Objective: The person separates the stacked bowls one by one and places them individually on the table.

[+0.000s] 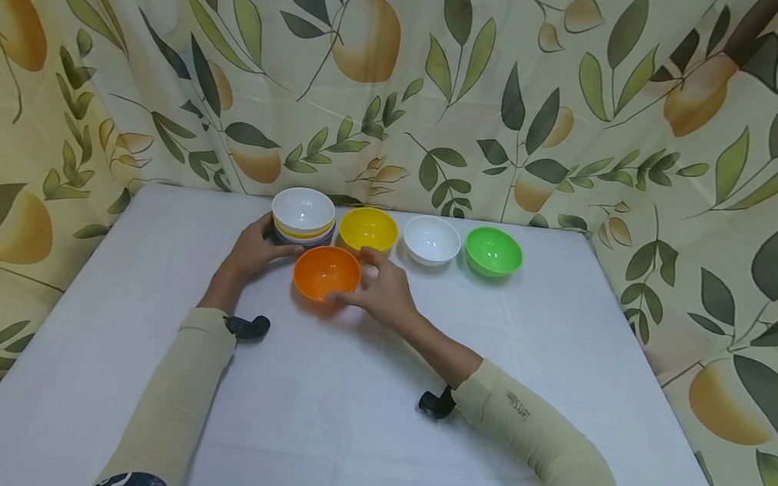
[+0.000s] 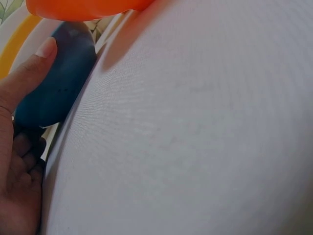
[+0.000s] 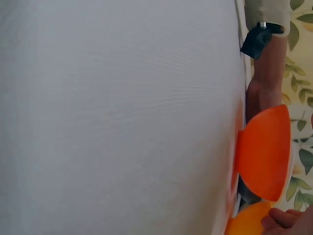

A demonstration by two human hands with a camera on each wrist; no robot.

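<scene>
My left hand (image 1: 254, 250) grips a stack of bowls at the back left, its thumb on the dark blue bottom bowl (image 2: 73, 73). A white bowl (image 1: 303, 208) tops the stack, with a yellow rim below it. An orange bowl (image 1: 326, 274) is just in front, its base close to the tabletop. Spread around that bowl's right side is my right hand (image 1: 384, 293), thumb and fingers apart. The right wrist view shows its fingertips (image 3: 276, 219) beside the orange bowl and in front of a yellow bowl (image 1: 368, 230).
To the right of the yellow bowl, a white bowl (image 1: 432, 240) and a green bowl (image 1: 494, 251) stand in a row near the back edge. A white cloth (image 1: 358, 441) covers the table. A fruit-patterned curtain (image 1: 458, 87) hangs behind.
</scene>
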